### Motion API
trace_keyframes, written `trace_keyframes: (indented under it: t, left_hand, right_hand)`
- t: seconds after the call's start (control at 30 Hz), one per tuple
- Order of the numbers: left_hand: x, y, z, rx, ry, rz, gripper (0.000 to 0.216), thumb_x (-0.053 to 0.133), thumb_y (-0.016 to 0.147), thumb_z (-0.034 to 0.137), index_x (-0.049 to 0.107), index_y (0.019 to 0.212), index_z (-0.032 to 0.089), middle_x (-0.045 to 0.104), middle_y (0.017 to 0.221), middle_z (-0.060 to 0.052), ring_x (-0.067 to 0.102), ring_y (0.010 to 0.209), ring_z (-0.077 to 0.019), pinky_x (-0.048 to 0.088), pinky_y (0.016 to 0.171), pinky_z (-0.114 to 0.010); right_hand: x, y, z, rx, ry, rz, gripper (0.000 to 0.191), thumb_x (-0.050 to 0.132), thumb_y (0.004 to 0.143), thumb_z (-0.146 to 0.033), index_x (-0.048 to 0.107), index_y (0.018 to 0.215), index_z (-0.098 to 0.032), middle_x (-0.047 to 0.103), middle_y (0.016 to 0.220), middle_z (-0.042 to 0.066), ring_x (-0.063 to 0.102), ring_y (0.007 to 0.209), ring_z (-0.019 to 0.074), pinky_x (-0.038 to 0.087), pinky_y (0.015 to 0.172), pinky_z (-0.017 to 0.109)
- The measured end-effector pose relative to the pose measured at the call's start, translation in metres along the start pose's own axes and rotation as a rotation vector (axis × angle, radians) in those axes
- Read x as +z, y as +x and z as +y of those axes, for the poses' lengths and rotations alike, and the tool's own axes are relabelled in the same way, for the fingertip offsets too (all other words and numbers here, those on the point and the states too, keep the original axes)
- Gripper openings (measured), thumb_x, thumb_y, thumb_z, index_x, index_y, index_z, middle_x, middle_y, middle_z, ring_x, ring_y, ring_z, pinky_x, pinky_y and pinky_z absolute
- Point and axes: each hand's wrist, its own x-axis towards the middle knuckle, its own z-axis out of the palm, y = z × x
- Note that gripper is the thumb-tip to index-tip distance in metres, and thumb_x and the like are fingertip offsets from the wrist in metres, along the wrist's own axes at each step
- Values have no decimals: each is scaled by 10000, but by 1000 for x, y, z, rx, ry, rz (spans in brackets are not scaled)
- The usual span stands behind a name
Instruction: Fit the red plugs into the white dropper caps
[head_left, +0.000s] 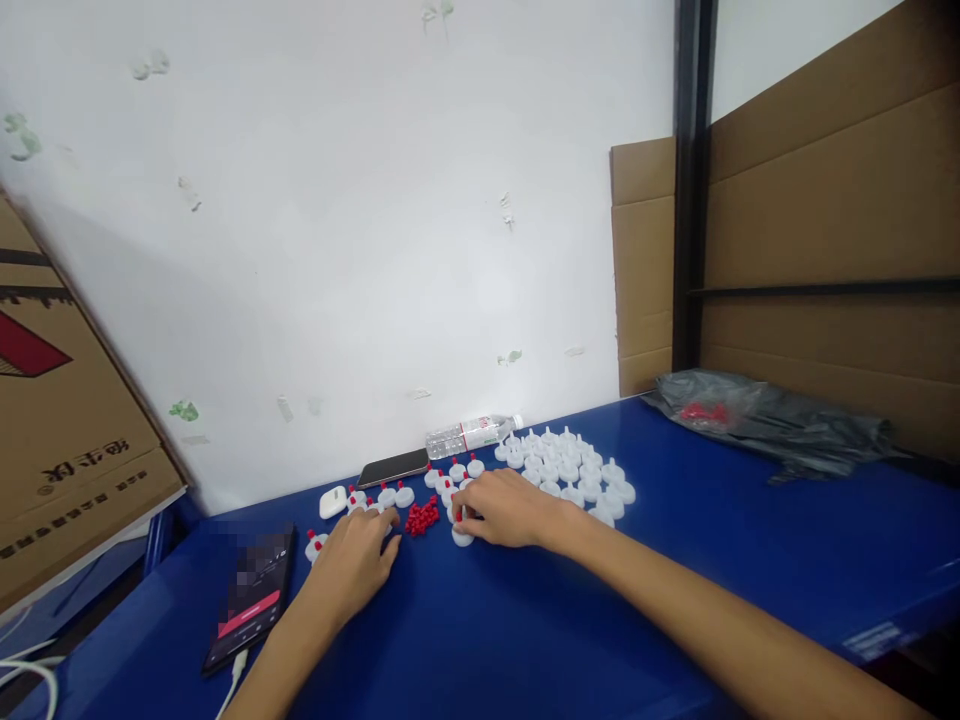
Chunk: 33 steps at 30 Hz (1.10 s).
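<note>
Pinched in my right hand is the red tip of a white nozzle cap, which stands upright on the blue table. My left hand hovers low over the table, thumb and index finger apart, beside several white caps with red tips that it partly hides. Between the hands lies a small pile of loose red tips. Behind my right hand stand more red-tipped caps. To its right is a large group of white nozzle caps without red tips.
A phone with a charging cable lies at the left, and another phone near the wall. A white earphone case and a lying water bottle are at the back. A grey plastic bag rests at the far right by cardboard.
</note>
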Motion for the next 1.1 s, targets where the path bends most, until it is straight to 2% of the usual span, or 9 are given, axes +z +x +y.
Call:
trace_keyframes:
  t: [0.2,0.43,0.53,0.63,0.73,0.83,0.9,1.0,1.1]
  left_hand:
    - [9,5,-5,-6,-94,-42,187,436,910,144,617,876,177,666,933,-105,621,864,-222,407,737,-281]
    - [7,5,-5,20,-61,-50,191,430,913,128,610,872,176,665,914,-106,623,857,-225,393,721,-276]
    - [7,4,-4,21,-49,-50,199,418,914,118,607,882,172,662,921,-111,620,867,-230,395,735,-286]
    - [8,5,-4,27,-45,-51,204,404,920,112,598,898,170,658,941,-117,617,885,-232,397,753,-293]
    - [9,4,-2,29,-8,-57,216,386,931,120,596,923,170,660,966,-123,616,879,-237,395,751,-306]
    - [7,2,2,31,32,-59,222,385,936,135,604,929,170,666,962,-125,621,864,-247,392,743,-321]
    - [4,1,5,38,42,-52,230,382,940,140,610,935,169,669,963,-126,622,870,-255,392,746,-329]
    - [2,1,6,40,44,-47,232,384,942,144,614,942,173,674,969,-123,622,884,-256,390,753,-330]
    - [3,2,5,33,38,-53,220,399,934,143,616,938,178,678,962,-117,625,883,-254,385,745,-325]
  right_hand:
    - [11,2,4,64,-64,45,199,541,962,-361,682,995,-224,729,933,44,663,871,207,391,667,260]
    - [21,7,9,117,-18,59,180,519,990,-332,650,1023,-213,717,980,56,671,907,211,388,667,263]
    - [22,7,9,134,-2,72,178,512,993,-293,633,1101,-219,705,1037,65,671,913,201,393,686,264]
    - [18,6,8,152,4,135,266,574,962,-369,593,1192,-236,689,1085,67,664,923,208,398,699,269]
    - [10,4,8,178,-16,167,287,583,939,-474,643,1056,-219,707,950,52,662,862,213,382,671,270]
    - [4,3,9,155,-27,107,432,471,987,-497,673,768,-184,685,710,44,642,705,189,341,617,268]
    - [5,3,10,81,15,51,476,456,996,-483,682,706,-181,678,660,33,626,655,166,327,599,260]
    - [10,4,11,13,73,6,355,534,965,-469,730,830,-205,719,761,13,643,720,158,340,602,248]
    - [16,5,13,16,44,34,290,550,961,-437,733,973,-213,730,923,39,655,868,188,389,668,260]
